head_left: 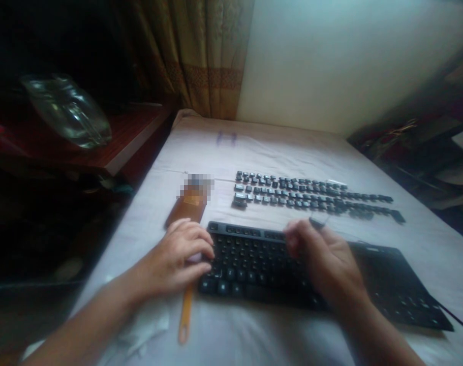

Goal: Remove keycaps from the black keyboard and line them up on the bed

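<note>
A black keyboard (250, 269) lies across the cloth-covered table, its left part full of keys and its right part darker. At its left end, the curled fingers of my left hand (185, 254) grip the edge. Above the middle of the keyboard is my right hand (326, 259), closed and somewhat blurred. A small dark piece with thin wires (318, 222) sticks up from its fingers; its kind is unclear. Loose black keycaps (292, 195) lie in several rows behind the keyboard. From under my left hand runs an orange-yellow handle (184, 320) with a hole in its end.
A flat brown object (189, 203), partly pixelated, lies behind my left hand. The keyboard's cable (456, 315) leads off to the right. A glass vessel (69, 112) rests on a wooden surface (135, 132) at the left. A patterned curtain (212, 61) hangs behind the table.
</note>
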### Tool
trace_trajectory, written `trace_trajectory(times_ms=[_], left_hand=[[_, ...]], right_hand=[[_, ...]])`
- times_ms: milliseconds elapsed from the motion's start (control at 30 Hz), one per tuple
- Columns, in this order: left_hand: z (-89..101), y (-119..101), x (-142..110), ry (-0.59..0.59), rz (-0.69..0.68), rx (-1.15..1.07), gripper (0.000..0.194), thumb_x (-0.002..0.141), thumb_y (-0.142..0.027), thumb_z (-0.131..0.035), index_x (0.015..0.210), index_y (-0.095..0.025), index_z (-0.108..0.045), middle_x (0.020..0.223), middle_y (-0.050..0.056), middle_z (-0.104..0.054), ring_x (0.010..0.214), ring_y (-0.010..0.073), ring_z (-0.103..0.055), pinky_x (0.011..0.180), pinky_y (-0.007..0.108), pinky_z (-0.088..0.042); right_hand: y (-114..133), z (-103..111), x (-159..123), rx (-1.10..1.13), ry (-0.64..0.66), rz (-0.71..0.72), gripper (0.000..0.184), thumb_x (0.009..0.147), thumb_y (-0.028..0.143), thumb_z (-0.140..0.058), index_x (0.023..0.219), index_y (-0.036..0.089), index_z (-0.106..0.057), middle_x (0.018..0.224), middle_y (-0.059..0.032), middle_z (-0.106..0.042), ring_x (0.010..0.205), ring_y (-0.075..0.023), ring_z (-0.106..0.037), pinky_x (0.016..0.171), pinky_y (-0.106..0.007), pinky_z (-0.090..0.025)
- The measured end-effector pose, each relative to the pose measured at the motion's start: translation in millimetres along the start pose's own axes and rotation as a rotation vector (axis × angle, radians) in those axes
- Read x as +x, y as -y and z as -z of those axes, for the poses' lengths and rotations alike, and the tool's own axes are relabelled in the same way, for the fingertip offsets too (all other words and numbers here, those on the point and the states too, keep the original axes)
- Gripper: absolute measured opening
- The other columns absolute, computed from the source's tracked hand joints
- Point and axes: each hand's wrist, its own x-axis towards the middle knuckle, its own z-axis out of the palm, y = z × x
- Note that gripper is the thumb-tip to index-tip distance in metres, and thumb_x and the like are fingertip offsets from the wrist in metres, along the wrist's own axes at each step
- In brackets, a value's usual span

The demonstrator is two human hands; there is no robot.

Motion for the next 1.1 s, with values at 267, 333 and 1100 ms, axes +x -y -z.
trace_trajectory(times_ms=[267, 333, 1100], left_hand=[[-5.6, 4.4, -1.1, -0.125, -0.011, 0.07, 0.018, 0.092, -0.022, -0.06, 0.109, -0.026, -0.063, 0.116, 0.004, -0.068, 0.113, 0.0244, -0.059, 0.104, 0.051, -0.037], [-8.1, 8.6, -3.0, -0.164, 0.001, 0.125, 0.028, 0.094, -0.024, -0.057, 0.122, -0.026, -0.059, 0.128, 0.007, -0.065, 0.124, 0.0262, -0.054, 0.106, 0.052, -0.037], [-16.4, 18.6, -6.7, -0.095, 0.122, 0.236, 0.037, 0.101, -0.034, -0.046, 0.135, -0.022, -0.053, 0.135, 0.007, -0.064, 0.133, 0.0277, -0.048, 0.112, 0.053, -0.031]], right_hand=[[-0.1, -4.8, -9.7, 0.042, 0.002, -0.049, 0.049, 0.087, 0.063, -0.055, 0.066, 0.021, -0.068, 0.055, -0.0007, -0.052, 0.047, -0.013, -0.045, 0.041, -0.023, -0.039], [-3.7, -7.7, -15.2, 0.041, 0.078, -0.035, 0.041, 0.091, 0.057, -0.055, 0.075, 0.021, -0.068, 0.053, 0.0028, -0.046, 0.044, -0.0108, -0.04, 0.038, -0.021, -0.034], [-14.6, -33.5, -26.6, -0.205, 0.446, 0.627, 0.011, 0.091, 0.01, -0.06, 0.095, 0.016, -0.068, 0.079, -0.0052, -0.071, 0.069, -0.0132, -0.069, 0.064, -0.02, -0.055]])
